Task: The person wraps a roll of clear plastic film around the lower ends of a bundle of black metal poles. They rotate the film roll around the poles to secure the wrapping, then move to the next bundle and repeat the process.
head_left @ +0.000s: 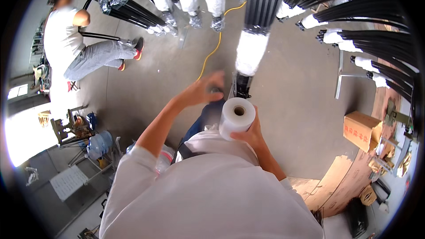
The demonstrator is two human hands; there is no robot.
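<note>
My right hand [252,133] is wrapped round a thick roll of clear stretch film [229,121], held close to my body with its cardboard core facing up. My left hand [208,89] is raised to the left of the roll, its fingers stretched out and slightly blurred; I see nothing in it. Just beyond both hands lies a bundle of long black bars [264,4], its near part wrapped in white film [252,52]. The dark near end of the bundle [242,85] almost meets the roll; whether they touch I cannot tell.
More film-wrapped black bundles [188,1] line the far side and right [367,40]. A yellow cable [212,53] crosses the floor. Another person [66,35] sits at the left, near a bundle. A cardboard box [361,130] stands at right; water jugs [100,144] at lower left.
</note>
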